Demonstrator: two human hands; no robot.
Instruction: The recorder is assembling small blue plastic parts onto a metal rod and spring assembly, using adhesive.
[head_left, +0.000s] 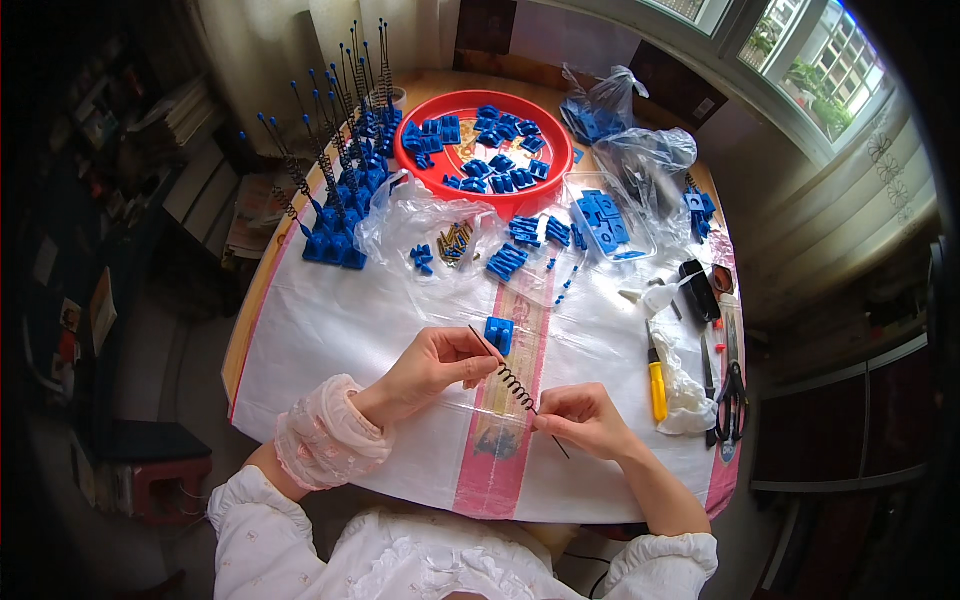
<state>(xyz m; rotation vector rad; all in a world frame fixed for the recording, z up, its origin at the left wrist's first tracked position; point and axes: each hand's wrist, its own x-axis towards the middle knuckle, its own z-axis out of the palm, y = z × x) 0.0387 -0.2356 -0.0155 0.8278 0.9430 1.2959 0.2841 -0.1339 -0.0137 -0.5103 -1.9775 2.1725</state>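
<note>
A black coil spring (pixel 516 386) with straight ends slants between my two hands over the middle of the table. My left hand (pixel 445 362) pinches its upper end between thumb and fingers. Near the lower end, my right hand (pixel 585 417) grips the wire, and a straight tip sticks out below the fingers. Just beyond the left fingertips lies a square blue plastic block (pixel 499 336), partly behind the wire. The far left side of the table carries several finished-looking blue bases (pixel 333 248) with black springs standing up, tipped with blue beads.
A red round tray (pixel 410 170) holds blue clips. Brass pieces (pixel 455 243) lie on a clear plastic bag (pixel 385 225). A clear box (pixel 655 250) contains blue parts. Scissors (pixel 733 400), a yellow-handled screwdriver (pixel 657 390) and a black case (pixel 699 290) lie at right.
</note>
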